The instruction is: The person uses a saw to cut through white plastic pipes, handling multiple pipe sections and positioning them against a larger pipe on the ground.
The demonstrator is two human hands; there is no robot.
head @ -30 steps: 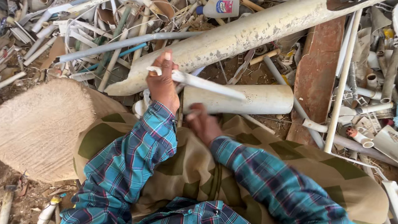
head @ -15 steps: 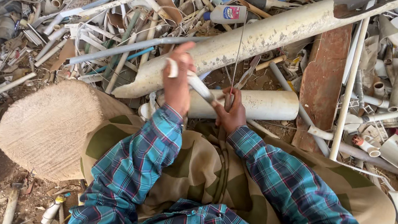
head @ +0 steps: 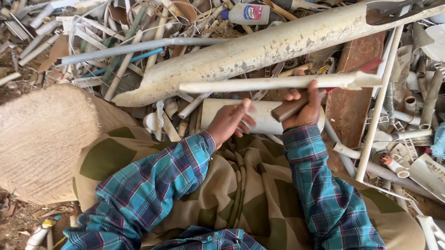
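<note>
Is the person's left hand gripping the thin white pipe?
No, the left hand rests on the short fat pipe; the thin white pipe lies above it.

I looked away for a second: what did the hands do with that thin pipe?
The left hand let go of the thin white pipe; it now lies crosswise and the right hand grips a brown handle beside it. The big dirty pipe stayed.

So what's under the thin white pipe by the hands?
Under the thin white pipe lies a short fat pipe, touched by the left hand. The right hand hides part of it.
</note>
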